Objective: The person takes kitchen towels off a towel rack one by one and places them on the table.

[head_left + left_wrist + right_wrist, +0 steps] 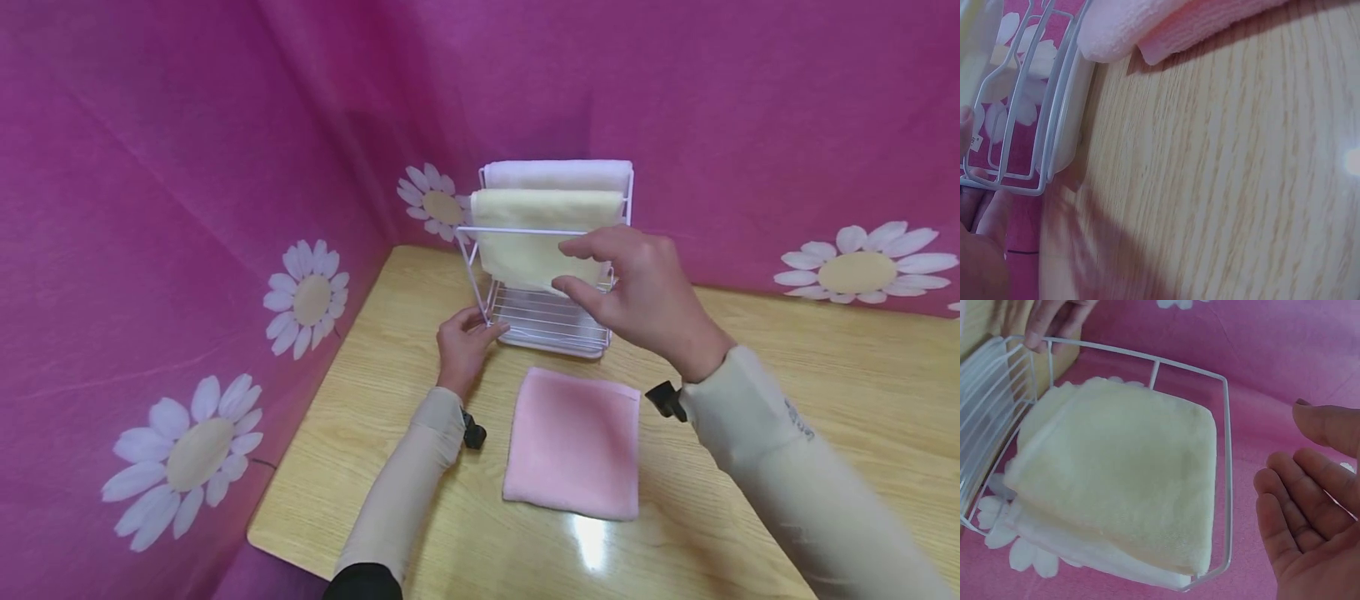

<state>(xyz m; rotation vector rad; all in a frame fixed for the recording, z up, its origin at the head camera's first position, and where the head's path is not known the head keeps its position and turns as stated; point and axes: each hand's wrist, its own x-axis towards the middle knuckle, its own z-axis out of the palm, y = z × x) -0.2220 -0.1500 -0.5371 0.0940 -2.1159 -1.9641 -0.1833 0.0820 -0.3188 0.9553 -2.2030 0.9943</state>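
Note:
A white wire rack (534, 230) stands towards the back of the table, with a tray at its base. Over its upper bars hang a white towel (557, 174) at the rear and a pale yellow towel (547, 208) in front of it. My left hand (461, 348) pinches the rack's lower front left corner; in the left wrist view, its thumb and fingers meet around the wire. Raised by the rack's front right side, my right hand (647, 283) has thumb and fingers apart, holding nothing. A folded pink towel (573, 446) lies flat before the rack.
The wooden table (375, 400) has a left edge and a back edge along a magenta cloth (712, 108) with white flowers. Behind and to the left, this cloth rises like a wall. A black wrist mount (474, 433) sits on the left sleeve.

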